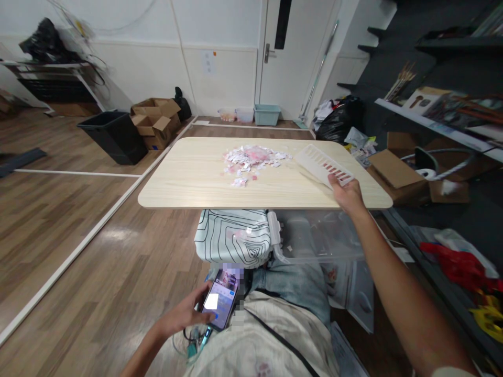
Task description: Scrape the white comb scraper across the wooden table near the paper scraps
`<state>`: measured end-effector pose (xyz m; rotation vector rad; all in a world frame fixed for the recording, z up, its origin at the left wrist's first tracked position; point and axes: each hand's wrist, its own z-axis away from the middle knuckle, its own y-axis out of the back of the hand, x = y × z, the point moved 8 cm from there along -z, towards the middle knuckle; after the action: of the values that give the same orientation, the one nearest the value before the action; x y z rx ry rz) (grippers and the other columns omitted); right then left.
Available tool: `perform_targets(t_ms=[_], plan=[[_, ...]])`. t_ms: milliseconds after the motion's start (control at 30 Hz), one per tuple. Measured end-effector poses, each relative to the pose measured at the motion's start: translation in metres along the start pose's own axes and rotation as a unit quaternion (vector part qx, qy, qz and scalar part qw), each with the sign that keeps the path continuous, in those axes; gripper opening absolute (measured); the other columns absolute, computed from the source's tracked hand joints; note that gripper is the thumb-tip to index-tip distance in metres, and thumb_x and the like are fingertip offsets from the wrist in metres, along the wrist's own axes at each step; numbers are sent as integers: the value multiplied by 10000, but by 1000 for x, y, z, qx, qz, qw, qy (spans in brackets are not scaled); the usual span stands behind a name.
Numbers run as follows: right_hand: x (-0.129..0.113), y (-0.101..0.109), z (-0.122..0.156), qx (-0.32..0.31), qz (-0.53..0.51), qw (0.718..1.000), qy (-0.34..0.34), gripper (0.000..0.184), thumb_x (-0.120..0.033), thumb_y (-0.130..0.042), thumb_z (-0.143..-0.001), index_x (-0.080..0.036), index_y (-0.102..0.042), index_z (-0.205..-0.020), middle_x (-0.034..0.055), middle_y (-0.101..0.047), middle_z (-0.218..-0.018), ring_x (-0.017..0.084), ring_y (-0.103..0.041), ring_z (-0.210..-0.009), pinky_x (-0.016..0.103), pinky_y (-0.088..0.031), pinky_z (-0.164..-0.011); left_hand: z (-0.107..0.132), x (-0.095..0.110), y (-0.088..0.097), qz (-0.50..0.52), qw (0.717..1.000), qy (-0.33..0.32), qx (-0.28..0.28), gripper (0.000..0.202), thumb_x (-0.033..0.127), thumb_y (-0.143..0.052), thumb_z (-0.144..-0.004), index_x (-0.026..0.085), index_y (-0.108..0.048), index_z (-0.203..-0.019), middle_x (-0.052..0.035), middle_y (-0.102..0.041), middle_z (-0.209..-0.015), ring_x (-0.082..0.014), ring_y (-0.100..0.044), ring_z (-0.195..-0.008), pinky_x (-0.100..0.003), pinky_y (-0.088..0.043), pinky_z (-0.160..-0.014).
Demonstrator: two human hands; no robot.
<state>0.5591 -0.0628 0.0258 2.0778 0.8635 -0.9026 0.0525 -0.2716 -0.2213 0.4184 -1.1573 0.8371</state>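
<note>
My left hand [187, 313] is low by my lap, fingers wrapped round a phone [221, 299] with its screen lit and my thumb on the glass. My right hand [346, 192] reaches out to the near right edge of the light wooden table [188, 178] and grips the near end of a white slotted tray [323, 164], which is tilted and has several pink pieces in its near slots. A heap of small white and pink packets [254, 157] lies on the table left of the tray.
Under the table stand a patterned cushion [232, 235] and a clear plastic bin [323, 236]. A black crate [113, 135] and cardboard boxes [156, 120] sit at the back left. Shelves [440, 120], a box [395, 173] and black bags [341, 121] crowd the right side.
</note>
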Motion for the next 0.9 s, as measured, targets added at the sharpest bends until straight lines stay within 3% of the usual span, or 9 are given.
perform_targets(t_ms=[167,400,667,900], plan=[[2,0,1,-3,-5,1000,-9,685,-787,-717,-772,-177,-763,-1082,175,-785,-1199,373,-727,-1189,527,-532,-1132,3,10,-2,10,1000,5,6,797,373,-891,-791,246,-557,-1503,-103,-638,-1457,-367,-536,-1346,-477,-391,-1190],[2,2,2,6,-7,1000,-17,769,-841,-703,-739,-157,-759,-1085,197,-777,-1210,377,-703,-1234,519,-518,-1153,9,24,-10,127,991,28,-9,467,424,-695,-958,260,-663,-1394,-79,-710,-1320,-374,-570,-1332,-517,-403,-1164],[10,0,-1,5,-2,1000,-30,780,-845,-716,-714,-153,-744,-1075,194,-782,-1184,355,-733,-1173,493,-547,-1120,6,23,-8,129,990,42,26,534,419,-749,-916,250,-651,-1413,-79,-665,-1460,-379,-527,-1406,-512,-359,-1208],[7,-3,0,-13,-9,1000,-25,751,-853,-707,-716,-194,-754,-1072,163,-785,-1220,363,-728,-1195,523,-508,-1168,4,26,-10,115,993,7,-1,483,352,-758,-916,239,-653,-1373,-97,-691,-1400,-362,-588,-1312,-471,-420,-1129]])
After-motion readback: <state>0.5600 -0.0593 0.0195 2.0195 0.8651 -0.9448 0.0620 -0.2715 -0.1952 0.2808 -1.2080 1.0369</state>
